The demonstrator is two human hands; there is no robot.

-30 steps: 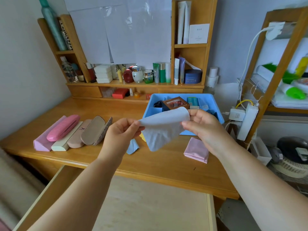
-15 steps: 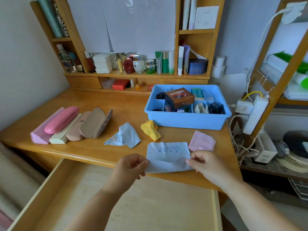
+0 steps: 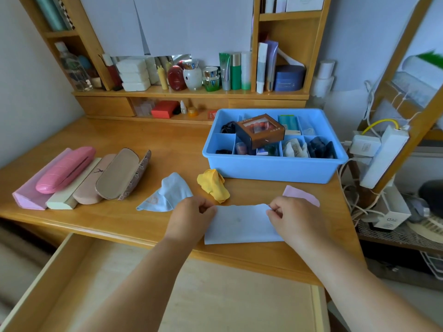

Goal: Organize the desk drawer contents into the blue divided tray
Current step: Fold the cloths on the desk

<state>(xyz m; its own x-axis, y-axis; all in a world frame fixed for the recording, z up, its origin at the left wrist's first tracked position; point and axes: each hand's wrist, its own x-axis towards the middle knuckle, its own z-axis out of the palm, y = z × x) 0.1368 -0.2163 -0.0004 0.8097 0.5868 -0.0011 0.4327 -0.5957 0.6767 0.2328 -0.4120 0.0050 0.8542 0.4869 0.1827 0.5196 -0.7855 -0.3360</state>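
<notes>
Wooden counter (image 3: 119, 130), drawer (image 3: 167, 295) beneath open and bare. Blue divided tray (image 3: 275, 168) at back right, several compartments filled. Left hand (image 3: 191, 218) and right hand (image 3: 291, 220), fingers pinching pale blue cloth (image 3: 242, 226) flat at front edge, mid-fold seemingly. Unsorted: second blue cloth (image 3: 167, 194), yellow cloth (image 3: 213, 184), pink cloth (image 3: 300, 196), glasses cases (image 3: 81, 176).

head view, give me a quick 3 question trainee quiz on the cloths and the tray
1. True or false: the pale blue flat cloth lies inside the blue divided plastic tray.
2. Which cloth is crumpled? A yellow B pink C light blue
3. Fill in: both hands pinch the flat cloth's ____ corners.

Key: 1 false, it lies on the wooden desk, held by the left hand and right hand. 2 A, the crumpled yellow cloth. 3 far.
</notes>
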